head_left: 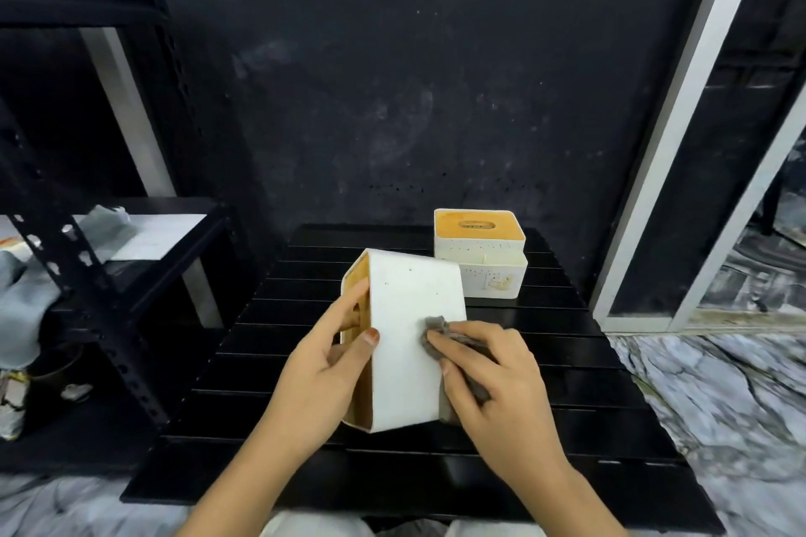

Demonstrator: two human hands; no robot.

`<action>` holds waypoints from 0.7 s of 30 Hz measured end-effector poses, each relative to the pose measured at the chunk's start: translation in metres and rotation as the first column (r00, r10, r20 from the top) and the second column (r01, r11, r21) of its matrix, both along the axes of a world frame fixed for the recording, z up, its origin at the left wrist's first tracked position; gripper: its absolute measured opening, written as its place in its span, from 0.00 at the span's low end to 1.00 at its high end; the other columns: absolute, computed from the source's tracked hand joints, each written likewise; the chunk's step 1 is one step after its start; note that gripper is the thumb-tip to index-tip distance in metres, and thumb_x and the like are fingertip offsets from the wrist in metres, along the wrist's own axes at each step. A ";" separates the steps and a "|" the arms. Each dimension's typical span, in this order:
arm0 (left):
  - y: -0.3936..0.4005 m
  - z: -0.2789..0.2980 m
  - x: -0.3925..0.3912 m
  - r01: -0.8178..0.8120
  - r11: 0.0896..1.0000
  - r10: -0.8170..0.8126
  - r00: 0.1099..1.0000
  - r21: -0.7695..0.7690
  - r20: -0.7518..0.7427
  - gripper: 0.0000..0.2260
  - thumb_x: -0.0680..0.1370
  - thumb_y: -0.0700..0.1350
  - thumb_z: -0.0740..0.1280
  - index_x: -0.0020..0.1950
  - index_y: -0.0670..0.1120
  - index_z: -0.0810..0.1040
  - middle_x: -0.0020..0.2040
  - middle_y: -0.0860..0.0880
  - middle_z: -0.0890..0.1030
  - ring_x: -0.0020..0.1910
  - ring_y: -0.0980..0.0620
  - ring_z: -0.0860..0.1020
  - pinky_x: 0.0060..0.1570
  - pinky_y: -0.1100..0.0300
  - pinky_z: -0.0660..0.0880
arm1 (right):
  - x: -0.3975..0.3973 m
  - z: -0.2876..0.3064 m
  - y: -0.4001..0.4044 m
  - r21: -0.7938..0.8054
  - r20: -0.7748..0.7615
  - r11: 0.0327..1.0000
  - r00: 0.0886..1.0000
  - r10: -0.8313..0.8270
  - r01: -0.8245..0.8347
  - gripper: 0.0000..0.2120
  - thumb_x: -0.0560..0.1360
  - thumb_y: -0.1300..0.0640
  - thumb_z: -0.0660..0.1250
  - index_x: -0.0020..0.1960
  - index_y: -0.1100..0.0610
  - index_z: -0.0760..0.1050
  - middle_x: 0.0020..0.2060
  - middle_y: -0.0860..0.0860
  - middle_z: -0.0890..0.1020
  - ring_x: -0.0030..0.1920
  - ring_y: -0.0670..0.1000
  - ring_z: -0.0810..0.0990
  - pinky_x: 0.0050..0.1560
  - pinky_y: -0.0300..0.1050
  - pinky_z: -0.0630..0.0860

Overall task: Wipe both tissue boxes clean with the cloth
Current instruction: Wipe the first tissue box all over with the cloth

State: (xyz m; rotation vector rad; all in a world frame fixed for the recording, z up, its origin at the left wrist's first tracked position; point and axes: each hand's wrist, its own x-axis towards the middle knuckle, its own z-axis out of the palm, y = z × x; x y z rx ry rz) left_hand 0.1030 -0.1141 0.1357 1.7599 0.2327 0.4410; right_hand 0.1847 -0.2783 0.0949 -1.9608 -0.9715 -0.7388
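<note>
A white tissue box (405,327) lies tipped on its side on the black slatted table (567,384), its wooden lid facing left. My left hand (325,371) grips its left edge, thumb on the white upper face and fingers on the lid side. My right hand (493,379) holds a crumpled grey cloth (440,329) against the box's right edge. A second white tissue box (484,262) with a wooden slotted top stands upright at the table's back, apart from both hands.
A black metal shelf rack (87,257) stands to the left, holding grey cloths (104,227) and a white sheet. A dark wall is behind the table. White door frames (671,135) rise at the right over marble-patterned floor (719,397).
</note>
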 end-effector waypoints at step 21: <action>-0.008 -0.006 0.001 -0.062 0.996 0.062 0.998 0.066 0.005 0.24 0.78 0.43 0.63 0.69 0.65 0.66 0.57 0.53 0.79 0.45 0.56 0.82 0.46 0.63 0.78 | 0.004 0.021 0.033 0.083 -0.024 0.996 1.000 0.017 -0.015 0.15 0.74 0.51 0.60 0.58 0.47 0.77 0.52 0.43 0.76 0.50 0.50 0.75 0.45 0.53 0.75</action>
